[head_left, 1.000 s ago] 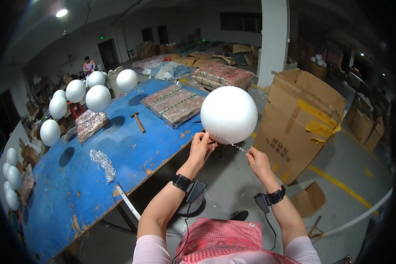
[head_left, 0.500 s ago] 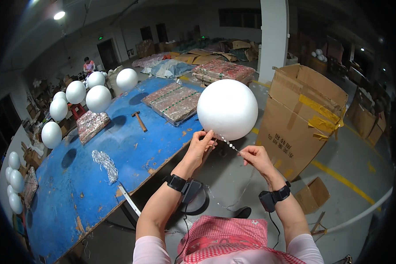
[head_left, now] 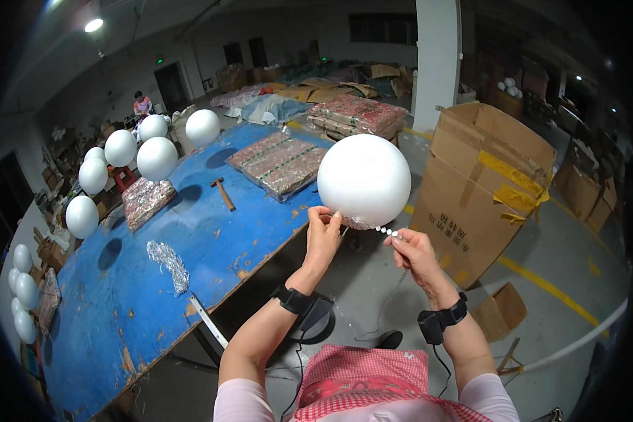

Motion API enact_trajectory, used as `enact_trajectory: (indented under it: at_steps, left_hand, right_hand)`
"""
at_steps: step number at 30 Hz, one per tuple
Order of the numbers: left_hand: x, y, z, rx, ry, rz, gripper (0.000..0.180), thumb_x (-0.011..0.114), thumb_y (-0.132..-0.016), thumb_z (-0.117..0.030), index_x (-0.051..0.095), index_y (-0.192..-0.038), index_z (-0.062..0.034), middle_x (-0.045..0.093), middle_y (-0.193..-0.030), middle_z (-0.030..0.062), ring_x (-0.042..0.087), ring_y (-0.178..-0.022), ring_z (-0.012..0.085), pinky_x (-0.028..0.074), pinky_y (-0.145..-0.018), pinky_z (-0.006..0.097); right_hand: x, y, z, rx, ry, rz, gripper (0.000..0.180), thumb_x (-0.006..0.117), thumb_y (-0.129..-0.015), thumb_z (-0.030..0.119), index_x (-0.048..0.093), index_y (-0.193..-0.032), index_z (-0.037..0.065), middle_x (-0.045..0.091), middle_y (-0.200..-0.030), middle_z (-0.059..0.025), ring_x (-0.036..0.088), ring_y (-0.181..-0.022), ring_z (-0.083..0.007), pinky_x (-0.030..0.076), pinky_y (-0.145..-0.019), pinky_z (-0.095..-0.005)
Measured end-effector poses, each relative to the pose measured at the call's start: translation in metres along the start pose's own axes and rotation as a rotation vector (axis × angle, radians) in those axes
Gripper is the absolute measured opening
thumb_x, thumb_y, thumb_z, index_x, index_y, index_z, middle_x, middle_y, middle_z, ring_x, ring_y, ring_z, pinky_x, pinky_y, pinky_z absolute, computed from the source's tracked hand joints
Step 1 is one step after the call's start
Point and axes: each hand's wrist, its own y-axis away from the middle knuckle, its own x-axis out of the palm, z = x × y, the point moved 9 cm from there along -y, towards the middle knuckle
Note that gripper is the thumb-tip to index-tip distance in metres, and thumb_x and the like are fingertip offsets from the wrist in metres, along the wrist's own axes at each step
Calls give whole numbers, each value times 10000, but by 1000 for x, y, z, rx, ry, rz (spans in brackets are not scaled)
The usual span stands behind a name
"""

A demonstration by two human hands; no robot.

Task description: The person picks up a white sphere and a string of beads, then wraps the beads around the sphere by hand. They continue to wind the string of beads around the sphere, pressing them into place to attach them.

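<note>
The person is leaning over a red checked apron (head_left: 359,376), both forearms reaching forward with dark bands at the wrists. The left hand (head_left: 323,235) is pressing its fingertips against the underside of a big white foam ball (head_left: 364,179), fingers curled narrow and pinching the start of a shiny bead strand (head_left: 385,230) against it. The right hand (head_left: 415,253) is sitting just beside it, thumb and forefinger closed on the same strand, which is running taut across to the ball's lower edge. The ball is hanging in the air in front of the person, off the near edge of a worn blue table (head_left: 119,295).

On that table a clump of silvery trim (head_left: 167,259) is lying nearest, then a hammer (head_left: 224,193) and flat packs of glittery material (head_left: 278,162). More white balls (head_left: 156,158) are standing along the far left side. To the right an open cardboard box (head_left: 485,183) is standing on the floor, and another person (head_left: 142,105) is working far back.
</note>
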Motion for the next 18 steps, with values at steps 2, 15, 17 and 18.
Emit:
enact_trajectory:
  at_steps: [2, 15, 17, 18]
  left_hand:
    - [6, 2, -7, -29, -9, 29, 254, 536, -927, -193, 386, -1083, -62, 522, -916, 64, 511, -817, 106, 450, -659, 234]
    - [7, 5, -2, -154, 171, 134, 375, 575, -906, -245, 357, -1151, -63, 504, -1040, 103, 550, -883, 139, 472, -739, 243]
    - [7, 3, 1, -117, 107, 132, 463, 638, -868, -247, 343, -1163, -46, 515, -1027, 114, 549, -883, 142, 473, -738, 247]
    - [7, 1, 6, -116, 108, 131, 463, 638, -868, -247, 343, -1163, -46, 515, -1027, 114, 549, -883, 142, 473, -738, 247]
  right_hand:
    - [0, 3, 12, -77, 66, -48, 180, 526, -909, 162, 632, -896, 18, 546, -559, 3, 453, -484, -35, 346, -460, -174]
    - [-26, 17, 30, -367, 466, -458, 142, 675, -786, 110, 691, -875, 0, 655, -639, -52, 603, -584, -88, 454, -549, -218]
    - [-27, 15, 27, -334, 497, -475, 145, 673, -788, 118, 689, -871, 0, 655, -639, -53, 608, -590, -90, 456, -551, -220]
    - [-29, 11, 22, -289, 514, -478, 142, 671, -789, 129, 684, -849, 2, 650, -631, -51, 606, -582, -92, 455, -549, -226]
